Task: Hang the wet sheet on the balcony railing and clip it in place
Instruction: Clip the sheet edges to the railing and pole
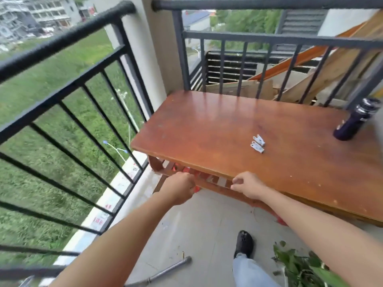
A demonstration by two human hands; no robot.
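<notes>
Left hand (180,189) is held below the table's (207,131) front edge, fingers curled; whether anything is gripped cannot be told. Right hand (246,185) is held at that edge, fingers loosely bent, nothing grasped. Two white clips (258,143) are laid on the table top, and the railing (62,42) is seen left of the table.

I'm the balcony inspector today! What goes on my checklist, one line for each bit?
Surface: wooden table, reddish top, a few pale scuffs.
Job's things: two white clips lie on the table; railing bare; no sheet seen.
Clutter: dark bottle on the table; metal pole and leafy branches on the floor.
Grippers: left hand curled by the table's lower shelf, grip hidden; right hand loosely curled at the table edge, nothing seen in it.
Cables: nothing seen.
Surroundings: grass below, wooden planks behind the far bars.
</notes>
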